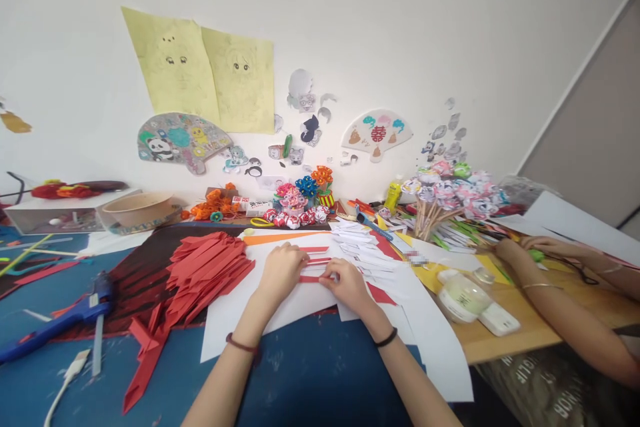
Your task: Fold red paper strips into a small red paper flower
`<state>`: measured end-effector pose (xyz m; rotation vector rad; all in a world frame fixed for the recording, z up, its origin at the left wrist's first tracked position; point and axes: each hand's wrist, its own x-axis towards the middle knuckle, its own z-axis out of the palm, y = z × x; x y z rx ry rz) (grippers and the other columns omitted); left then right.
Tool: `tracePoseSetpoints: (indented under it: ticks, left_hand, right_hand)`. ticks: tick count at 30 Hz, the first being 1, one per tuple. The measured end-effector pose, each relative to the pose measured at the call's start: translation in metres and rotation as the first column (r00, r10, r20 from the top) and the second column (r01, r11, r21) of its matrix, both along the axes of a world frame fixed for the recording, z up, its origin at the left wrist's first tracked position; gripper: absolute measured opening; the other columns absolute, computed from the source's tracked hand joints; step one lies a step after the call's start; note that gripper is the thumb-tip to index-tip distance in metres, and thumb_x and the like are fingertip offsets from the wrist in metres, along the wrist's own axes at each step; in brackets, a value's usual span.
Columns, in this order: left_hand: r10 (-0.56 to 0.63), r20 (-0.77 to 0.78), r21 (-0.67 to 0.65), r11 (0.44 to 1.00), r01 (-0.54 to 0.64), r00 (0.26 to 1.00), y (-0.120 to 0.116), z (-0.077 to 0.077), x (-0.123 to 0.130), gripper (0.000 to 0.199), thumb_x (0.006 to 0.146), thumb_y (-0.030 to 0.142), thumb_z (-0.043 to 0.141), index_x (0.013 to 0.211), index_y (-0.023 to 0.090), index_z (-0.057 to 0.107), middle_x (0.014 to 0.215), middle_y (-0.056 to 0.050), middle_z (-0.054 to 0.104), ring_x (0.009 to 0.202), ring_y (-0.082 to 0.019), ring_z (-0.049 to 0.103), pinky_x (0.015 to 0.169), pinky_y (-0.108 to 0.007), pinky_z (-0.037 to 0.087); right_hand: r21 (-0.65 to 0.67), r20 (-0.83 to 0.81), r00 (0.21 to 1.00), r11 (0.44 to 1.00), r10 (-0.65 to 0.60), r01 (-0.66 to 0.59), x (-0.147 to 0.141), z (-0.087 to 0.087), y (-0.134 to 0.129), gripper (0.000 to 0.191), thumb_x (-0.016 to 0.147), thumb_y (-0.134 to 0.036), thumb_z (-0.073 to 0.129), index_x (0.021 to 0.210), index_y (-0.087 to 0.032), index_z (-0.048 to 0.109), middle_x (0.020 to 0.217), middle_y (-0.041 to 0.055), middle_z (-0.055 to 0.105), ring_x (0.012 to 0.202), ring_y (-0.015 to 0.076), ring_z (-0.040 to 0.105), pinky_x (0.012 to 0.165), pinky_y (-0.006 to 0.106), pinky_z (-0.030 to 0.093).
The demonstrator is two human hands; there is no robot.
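Note:
My right hand (346,285) pinches the right end of a narrow red paper strip (311,279) between thumb and fingertips. At the strip's other end is my left hand (283,270), its fingers curled over red paper; its exact grip is partly hidden. More thin red strips (317,249) lie just beyond, on the white paper sheet (235,307) under both hands. A big pile of folded red paper strips (207,273) sits left of my left hand. White cut paper strips (367,257) are spread to the right of my hands.
A blue glue gun (95,300) and white cable (75,367) lie at the left. Paper flowers (295,197) line the back near a utility knife (383,230). A bottle (463,297) and white case (500,320) stand right, beside another person's arms (560,300).

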<state>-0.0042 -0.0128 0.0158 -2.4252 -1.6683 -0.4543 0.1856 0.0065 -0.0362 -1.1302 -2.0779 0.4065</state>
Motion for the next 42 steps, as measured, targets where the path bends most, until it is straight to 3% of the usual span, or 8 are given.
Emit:
tracePoseSetpoints:
  ticks: [4, 9, 15, 22, 28, 36, 42]
  left_hand:
    - [-0.070, -0.077, -0.003, 0.998, 0.070, 0.995, 0.023, 0.008, 0.015, 0.018, 0.085, 0.030, 0.061, 0.092, 0.016, 0.071, 0.090, -0.012, 0.067, 0.093, -0.025, 0.059, 0.079, -0.034, 0.041]
    - [-0.133, -0.140, -0.007, 0.991, 0.133, 0.981, 0.039, -0.004, 0.025, 0.017, 0.080, 0.032, 0.068, 0.085, 0.015, 0.070, 0.088, -0.012, 0.069, 0.091, -0.025, 0.059, 0.079, -0.034, 0.040]
    - [-0.169, -0.129, -0.001, 0.985, 0.170, 0.977, 0.035, -0.014, 0.024, 0.014, 0.084, 0.025, 0.062, 0.078, 0.015, 0.069, 0.086, -0.012, 0.069, 0.091, -0.024, 0.057, 0.079, -0.034, 0.037]
    - [-0.190, -0.081, -0.011, 0.982, 0.190, 0.978, 0.032, -0.014, 0.023, 0.018, 0.087, 0.027, 0.059, 0.077, 0.019, 0.072, 0.081, -0.009, 0.069, 0.087, -0.023, 0.056, 0.075, -0.034, 0.034]
    - [-0.184, -0.060, -0.019, 0.983, 0.183, 0.981, 0.025, -0.010, 0.022, 0.026, 0.090, 0.027, 0.052, 0.074, 0.018, 0.071, 0.082, -0.010, 0.070, 0.087, -0.023, 0.057, 0.074, -0.034, 0.034]
    - [-0.193, -0.029, -0.040, 0.981, 0.192, 0.981, 0.032, -0.020, 0.019, 0.019, 0.087, 0.025, 0.056, 0.075, 0.017, 0.069, 0.082, -0.009, 0.070, 0.087, -0.022, 0.061, 0.076, -0.033, 0.036]
    - [-0.304, -0.092, -0.014, 0.953, 0.304, 0.948, 0.026, -0.018, 0.017, 0.014, 0.087, 0.022, 0.056, 0.078, 0.017, 0.064, 0.087, -0.008, 0.070, 0.089, -0.021, 0.061, 0.079, -0.033, 0.036]
  right_hand:
    - [-0.011, -0.003, 1.000, 1.000, -0.022, 0.022, 0.000, 0.000, 0.000, 0.009, 0.076, -0.019, 0.071, 0.068, -0.020, 0.068, 0.080, -0.0007, 0.066, 0.078, 0.0164, 0.058, 0.069, 0.025, 0.039]
    - [-0.020, 0.012, 0.999, 0.998, -0.053, 0.053, 0.004, 0.001, -0.001, 0.010, 0.075, -0.019, 0.072, 0.066, -0.021, 0.068, 0.077, -0.0018, 0.066, 0.075, 0.0159, 0.059, 0.066, 0.025, 0.037]
    - [-0.066, 0.022, 0.997, 0.995, -0.077, 0.078, 0.008, 0.002, -0.001, 0.008, 0.075, -0.020, 0.071, 0.068, -0.022, 0.070, 0.076, -0.0026, 0.067, 0.067, 0.0137, 0.057, 0.062, 0.024, 0.036]
    - [-0.097, 0.004, 0.998, 0.994, -0.057, 0.057, 0.010, 0.004, -0.001, 0.008, 0.073, -0.020, 0.073, 0.066, -0.021, 0.070, 0.074, -0.0015, 0.066, 0.064, 0.0130, 0.056, 0.061, 0.024, 0.037]
    - [-0.086, 0.051, 0.993, 0.990, -0.106, 0.111, 0.011, 0.008, -0.003, 0.010, 0.074, -0.023, 0.074, 0.065, -0.022, 0.071, 0.071, -0.0012, 0.064, 0.062, 0.0128, 0.055, 0.059, 0.025, 0.035]
    - [-0.116, 0.008, 0.997, 0.990, -0.078, 0.078, 0.012, 0.007, -0.003, 0.010, 0.073, -0.021, 0.074, 0.064, -0.020, 0.070, 0.072, -0.0017, 0.064, 0.062, 0.0121, 0.055, 0.060, 0.023, 0.037]
    - [-0.104, -0.018, 0.998, 0.993, -0.052, 0.050, 0.012, 0.006, -0.004, 0.012, 0.072, -0.018, 0.074, 0.062, -0.020, 0.068, 0.071, -0.0017, 0.063, 0.062, 0.0127, 0.055, 0.060, 0.024, 0.039]
